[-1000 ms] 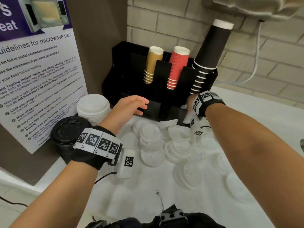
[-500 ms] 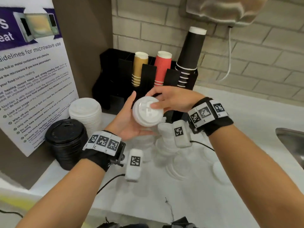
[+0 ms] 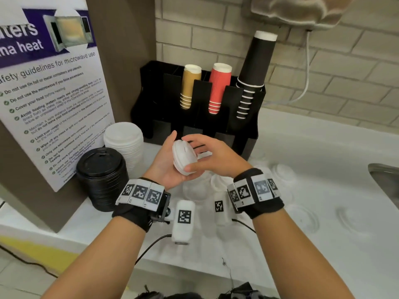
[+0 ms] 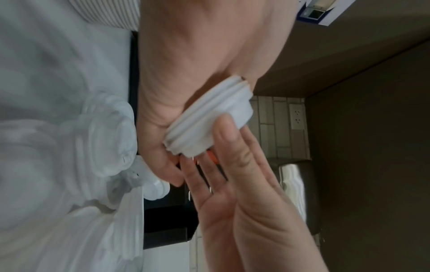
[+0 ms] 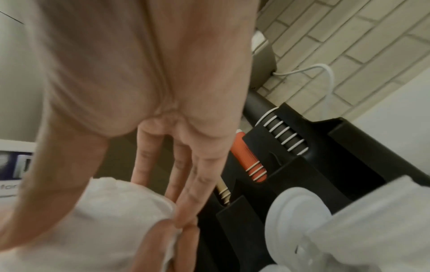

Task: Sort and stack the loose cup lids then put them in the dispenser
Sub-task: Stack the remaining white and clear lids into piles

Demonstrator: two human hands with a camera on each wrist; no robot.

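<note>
Small stack of white lids (image 3: 185,157), cradled in left hand (image 3: 167,164), palm up, fingers curled under the rims, thumb raised behind. Right hand (image 3: 212,157) beside it, fingers straight and spread, thumb pressing the stack's near edge. Risk: nested lids sliding apart or dropping among loose lids (image 3: 195,192) below the grip, likely if the palm tilts further or the thumb eases. Dispenser (image 3: 200,108) just beyond the fingertips, not yet reached.

Microwave poster (image 3: 49,93) left; brick wall (image 3: 345,93) behind; sink (image 3: 386,182) at right edge.
</note>
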